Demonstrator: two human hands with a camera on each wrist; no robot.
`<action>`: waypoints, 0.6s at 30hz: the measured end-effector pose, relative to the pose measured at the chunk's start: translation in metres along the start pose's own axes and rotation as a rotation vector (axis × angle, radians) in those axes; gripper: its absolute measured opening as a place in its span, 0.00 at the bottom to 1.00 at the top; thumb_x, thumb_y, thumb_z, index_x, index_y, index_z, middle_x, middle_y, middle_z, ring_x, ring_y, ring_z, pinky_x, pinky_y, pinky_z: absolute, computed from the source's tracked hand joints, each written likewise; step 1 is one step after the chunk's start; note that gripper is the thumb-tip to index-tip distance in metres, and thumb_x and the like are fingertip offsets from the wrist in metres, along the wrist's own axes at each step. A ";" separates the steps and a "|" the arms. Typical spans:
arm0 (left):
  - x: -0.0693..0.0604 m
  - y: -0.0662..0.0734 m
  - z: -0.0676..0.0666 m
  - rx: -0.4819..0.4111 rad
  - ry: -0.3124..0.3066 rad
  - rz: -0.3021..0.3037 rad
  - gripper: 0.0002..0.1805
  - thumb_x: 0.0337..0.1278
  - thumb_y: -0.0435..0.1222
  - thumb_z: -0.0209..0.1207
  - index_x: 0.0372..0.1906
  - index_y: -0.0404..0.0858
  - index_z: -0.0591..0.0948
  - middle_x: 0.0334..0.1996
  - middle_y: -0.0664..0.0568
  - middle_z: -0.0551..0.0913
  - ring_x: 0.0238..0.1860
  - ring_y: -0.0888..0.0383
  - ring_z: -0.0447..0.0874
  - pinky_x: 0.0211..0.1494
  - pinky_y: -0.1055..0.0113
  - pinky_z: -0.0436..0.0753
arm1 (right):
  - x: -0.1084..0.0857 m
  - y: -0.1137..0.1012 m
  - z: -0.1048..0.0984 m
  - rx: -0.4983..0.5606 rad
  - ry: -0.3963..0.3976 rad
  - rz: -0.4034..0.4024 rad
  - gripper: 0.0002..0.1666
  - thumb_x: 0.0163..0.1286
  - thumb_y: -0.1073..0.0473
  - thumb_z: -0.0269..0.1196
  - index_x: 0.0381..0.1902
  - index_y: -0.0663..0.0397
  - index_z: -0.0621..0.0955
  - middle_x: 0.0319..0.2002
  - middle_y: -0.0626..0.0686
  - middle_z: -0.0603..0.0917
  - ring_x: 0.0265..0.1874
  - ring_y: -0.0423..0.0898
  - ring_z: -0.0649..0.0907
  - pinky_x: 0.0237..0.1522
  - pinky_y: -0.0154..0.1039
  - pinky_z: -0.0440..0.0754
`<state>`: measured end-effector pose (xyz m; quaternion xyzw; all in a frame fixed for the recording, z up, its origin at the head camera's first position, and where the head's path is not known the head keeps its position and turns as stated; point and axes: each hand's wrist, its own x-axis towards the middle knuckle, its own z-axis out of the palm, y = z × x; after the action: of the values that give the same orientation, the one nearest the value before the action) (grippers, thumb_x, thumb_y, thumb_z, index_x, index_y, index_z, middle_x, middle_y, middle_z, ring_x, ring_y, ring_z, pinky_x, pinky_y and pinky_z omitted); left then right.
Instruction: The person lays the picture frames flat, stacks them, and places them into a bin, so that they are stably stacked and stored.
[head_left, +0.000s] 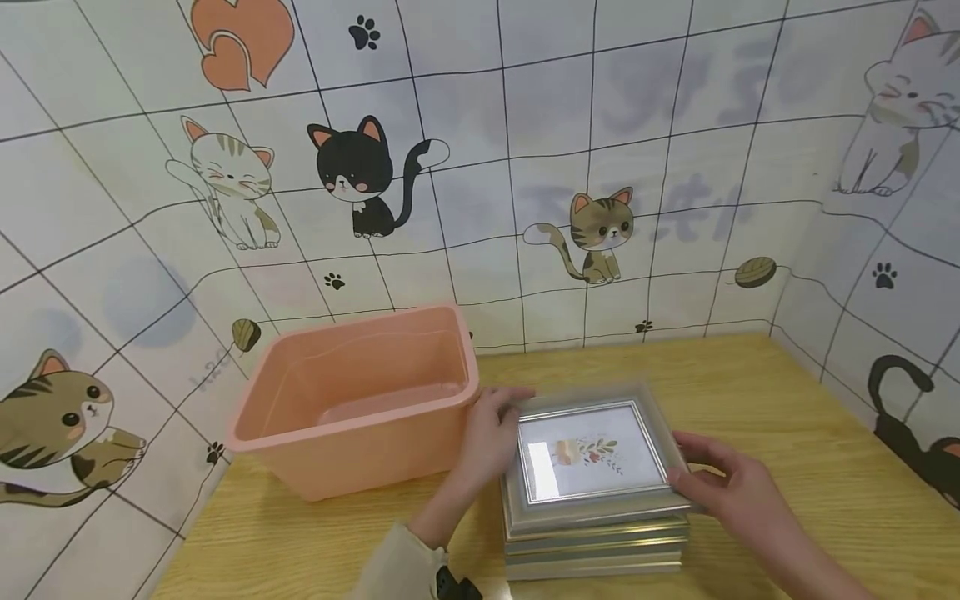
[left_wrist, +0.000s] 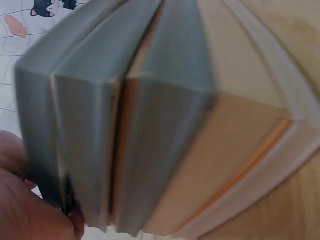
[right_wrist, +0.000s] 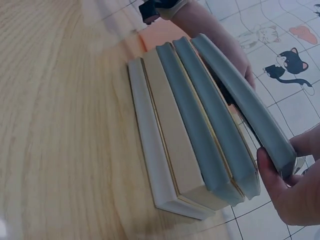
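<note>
A silver picture frame [head_left: 592, 508] with a flower print under glass lies uppermost on a stack of frames [head_left: 596, 560]. At its left edge is my left hand [head_left: 489, 429], gripping it with the fingers partly hidden. My right hand [head_left: 731, 483] pinches the near right corner between thumb and fingers. In the right wrist view the top frame [right_wrist: 245, 100] tilts slightly apart from the stack at the right hand's [right_wrist: 297, 187] end. Grey-blue, beige and whitish frame edges show below it. The left wrist view is blurred, with the left hand [left_wrist: 30, 195] at the top frame's edge.
A pink plastic basin [head_left: 352, 454] stands left of the stack, close to the left forearm. Both rest on a wood-grain tabletop [head_left: 750, 392]. Behind and at the sides rise tiled-pattern walls [head_left: 480, 192] with cartoon cats.
</note>
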<state>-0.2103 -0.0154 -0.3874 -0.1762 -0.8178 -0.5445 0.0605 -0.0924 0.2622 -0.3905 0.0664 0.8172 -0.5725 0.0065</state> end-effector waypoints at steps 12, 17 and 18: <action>-0.005 -0.010 0.004 0.006 -0.022 -0.010 0.16 0.66 0.21 0.55 0.48 0.37 0.88 0.44 0.51 0.80 0.47 0.54 0.77 0.50 0.60 0.77 | 0.003 0.007 0.002 -0.142 -0.017 -0.040 0.35 0.74 0.58 0.66 0.70 0.73 0.69 0.62 0.68 0.78 0.45 0.42 0.84 0.41 0.37 0.82; -0.005 -0.010 0.002 0.046 -0.028 0.016 0.14 0.64 0.24 0.58 0.48 0.36 0.89 0.44 0.51 0.81 0.51 0.52 0.80 0.54 0.55 0.78 | 0.007 0.006 0.000 -0.159 -0.045 0.016 0.35 0.75 0.55 0.64 0.71 0.70 0.69 0.59 0.63 0.81 0.44 0.43 0.83 0.41 0.40 0.81; -0.005 -0.009 0.001 0.054 -0.027 0.026 0.14 0.64 0.24 0.59 0.48 0.36 0.89 0.45 0.51 0.81 0.51 0.51 0.80 0.54 0.54 0.78 | 0.008 0.005 -0.001 -0.167 -0.043 0.009 0.35 0.76 0.54 0.64 0.72 0.69 0.69 0.60 0.63 0.80 0.44 0.44 0.83 0.41 0.41 0.81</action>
<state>-0.2085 -0.0186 -0.3971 -0.1921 -0.8307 -0.5189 0.0613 -0.0999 0.2652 -0.3955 0.0571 0.8615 -0.5036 0.0320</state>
